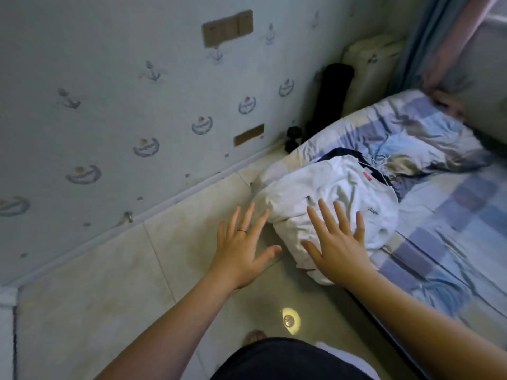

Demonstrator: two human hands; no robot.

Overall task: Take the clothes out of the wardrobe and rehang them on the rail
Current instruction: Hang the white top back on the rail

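1. head view, the clothes: a crumpled heap of white clothes [329,193] is seen at the corner of the bed [444,215], with its near edge hanging over the side toward the tiled floor [109,297]. a dark garment [337,153] is tucked under its far side. neither wardrobe nor rail is shown.
2. head view, left hand [241,248]: it is held flat over the floor, just beside the heap, with the fingers spread wide and straight. a ring [242,230] is worn on one finger. nothing is held.
3. head view, right hand [337,242]: it is stretched out over the near part of the heap, fingers splayed and straight. no cloth is gathered in it. whether the palm is touching the fabric or is just above it cannot be told.
4. step in hand: the clothes appear to be out of the wardrobe already and laid on the bed, so the picking up of a garment for rehanging is judged to be the step in hand.
5. next move: one garment would need to be singled out of the heap and gripped with both hands. the soft fabric is likely to drag its neighbours along, so the piece should be lifted clear and shaken out before it is carried to the rail.
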